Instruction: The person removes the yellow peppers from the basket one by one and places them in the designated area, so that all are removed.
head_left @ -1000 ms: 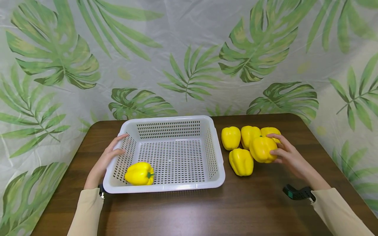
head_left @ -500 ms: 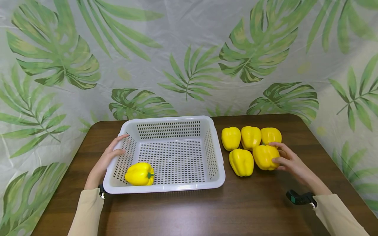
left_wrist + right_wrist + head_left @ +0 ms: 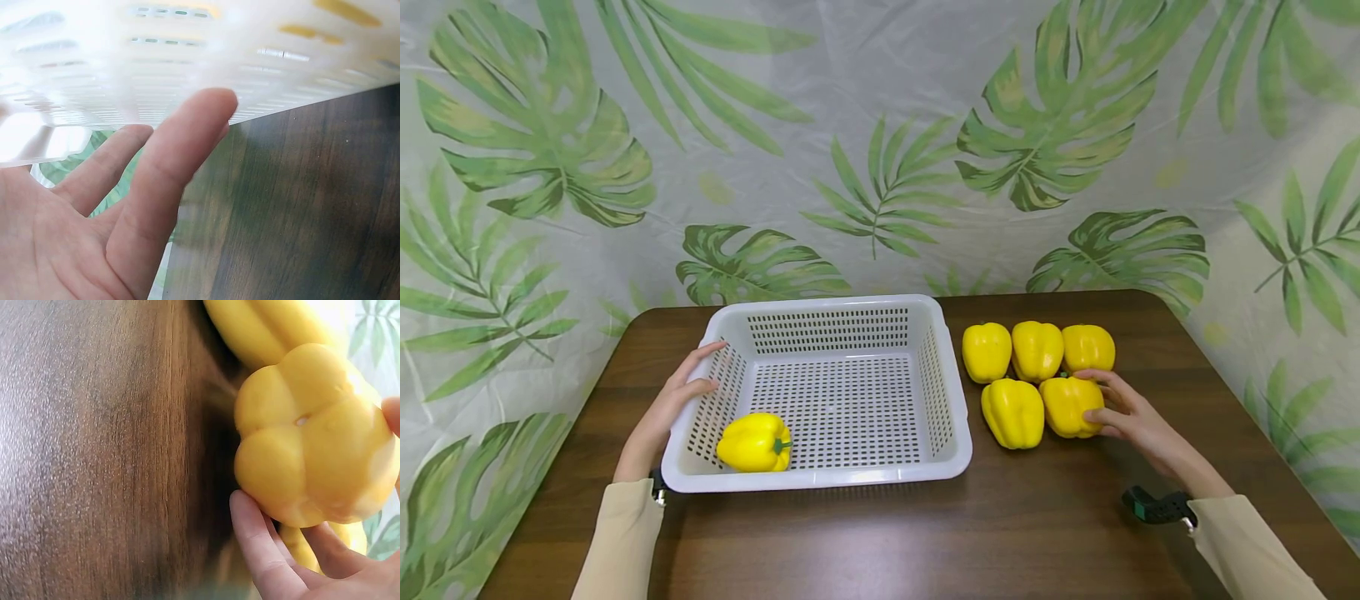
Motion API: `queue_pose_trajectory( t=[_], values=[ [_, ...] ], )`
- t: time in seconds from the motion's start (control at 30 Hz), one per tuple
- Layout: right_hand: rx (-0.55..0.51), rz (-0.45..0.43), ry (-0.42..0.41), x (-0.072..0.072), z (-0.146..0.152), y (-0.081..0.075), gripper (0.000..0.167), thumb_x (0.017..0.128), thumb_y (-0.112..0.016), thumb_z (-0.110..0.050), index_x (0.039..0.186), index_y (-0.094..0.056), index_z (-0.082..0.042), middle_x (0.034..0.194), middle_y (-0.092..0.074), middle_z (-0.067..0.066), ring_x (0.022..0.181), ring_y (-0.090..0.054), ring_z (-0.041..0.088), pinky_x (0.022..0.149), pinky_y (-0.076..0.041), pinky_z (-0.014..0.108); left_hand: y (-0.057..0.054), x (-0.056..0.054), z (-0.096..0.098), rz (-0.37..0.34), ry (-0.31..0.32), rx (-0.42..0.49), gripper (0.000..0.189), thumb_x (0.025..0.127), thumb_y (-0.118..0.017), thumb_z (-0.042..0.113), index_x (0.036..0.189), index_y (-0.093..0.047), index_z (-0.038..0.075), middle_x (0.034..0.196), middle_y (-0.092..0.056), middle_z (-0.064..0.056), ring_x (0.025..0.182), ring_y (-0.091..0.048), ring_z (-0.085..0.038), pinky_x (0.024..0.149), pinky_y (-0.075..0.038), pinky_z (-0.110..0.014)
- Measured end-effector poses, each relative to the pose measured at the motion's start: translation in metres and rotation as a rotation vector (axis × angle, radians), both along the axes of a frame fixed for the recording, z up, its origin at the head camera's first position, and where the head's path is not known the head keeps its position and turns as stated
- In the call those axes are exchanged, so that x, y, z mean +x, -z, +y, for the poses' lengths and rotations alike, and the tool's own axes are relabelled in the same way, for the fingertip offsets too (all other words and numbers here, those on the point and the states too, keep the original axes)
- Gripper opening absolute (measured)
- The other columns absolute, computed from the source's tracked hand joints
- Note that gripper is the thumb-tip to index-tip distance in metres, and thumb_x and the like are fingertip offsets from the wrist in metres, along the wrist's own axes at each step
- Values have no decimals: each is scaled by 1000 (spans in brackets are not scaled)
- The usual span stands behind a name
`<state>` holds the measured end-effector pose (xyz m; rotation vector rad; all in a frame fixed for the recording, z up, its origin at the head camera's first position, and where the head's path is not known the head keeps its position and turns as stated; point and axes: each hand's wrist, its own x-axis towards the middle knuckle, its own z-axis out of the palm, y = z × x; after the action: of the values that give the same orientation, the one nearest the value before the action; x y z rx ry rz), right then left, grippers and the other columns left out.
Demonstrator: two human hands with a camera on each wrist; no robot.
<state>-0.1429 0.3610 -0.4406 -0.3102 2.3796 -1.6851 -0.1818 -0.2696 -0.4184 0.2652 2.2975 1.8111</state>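
Observation:
My left hand [image 3: 666, 404] lies at the left side of a white slotted plastic basket [image 3: 816, 479], its fingers fairly straight against the rim and wall. In the left wrist view its thumb [image 3: 165, 169] is extended in front of the basket's slotted wall [image 3: 250, 81]. One yellow bell pepper [image 3: 752, 442] lies on its side in the basket's near left corner. My right hand [image 3: 1131, 417] holds another yellow bell pepper [image 3: 1070, 406], with thumb and fingers around its sides. The right wrist view shows that pepper's lobed bottom [image 3: 306, 437]; some fingers are partly hidden behind it.
Beside the held pepper lies a yellow bell pepper [image 3: 1013, 414]. Behind them three more, a left pepper [image 3: 987, 353], a middle pepper [image 3: 1037, 351] and a right pepper [image 3: 1088, 346], form a row. A leaf-print cloth [image 3: 880, 150] hangs behind the brown wooden table [image 3: 865, 542].
My right hand has lowered the pepper towards me, into place beside the near one, uncovering the back right pepper. The left hand and basket have stayed put.

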Motion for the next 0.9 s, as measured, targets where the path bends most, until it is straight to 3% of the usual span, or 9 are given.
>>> queue_pose_trajectory(
  t=[0.23, 0.53, 0.73, 0.9],
  values=[
    [63, 16, 9, -1, -4, 1, 47, 97, -55, -15, 140, -35, -13, 137, -33, -2, 111, -42, 4, 79, -48, 29, 1, -1, -2, -7, -2, -5, 54, 100, -39, 15, 151, -23, 23, 152, -17, -20, 119, -40, -49, 83, -49, -53],
    [128, 15, -6, -2, -8, 0, 48, 98, -54, -18, 142, -35, -11, 142, -32, 8, 120, -35, 17, 83, -44, 27, 1, -1, 0, 2, 7, 16, 55, 100, -40, 15, 151, -22, 21, 153, -17, -21, 120, -40, -48, 84, -49, -50],
    [93, 36, 10, -1, -7, -4, 48, 99, -53, -17, 142, -34, -7, 143, -33, 15, 118, -37, 4, 83, -44, 21, -1, -1, 0, -1, 1, 13, 55, 100, -41, 15, 151, -22, 22, 153, -17, -20, 120, -39, -48, 85, -48, -54],
    [50, 87, 52, -3, -7, -11, 45, 99, -52, -15, 140, -37, -4, 137, -46, 9, 115, -43, -1, 84, -41, 16, 0, -1, 0, -4, -2, 22, 56, 99, -41, 15, 151, -22, 22, 154, -15, -20, 121, -38, -50, 86, -47, -57]
  ],
)
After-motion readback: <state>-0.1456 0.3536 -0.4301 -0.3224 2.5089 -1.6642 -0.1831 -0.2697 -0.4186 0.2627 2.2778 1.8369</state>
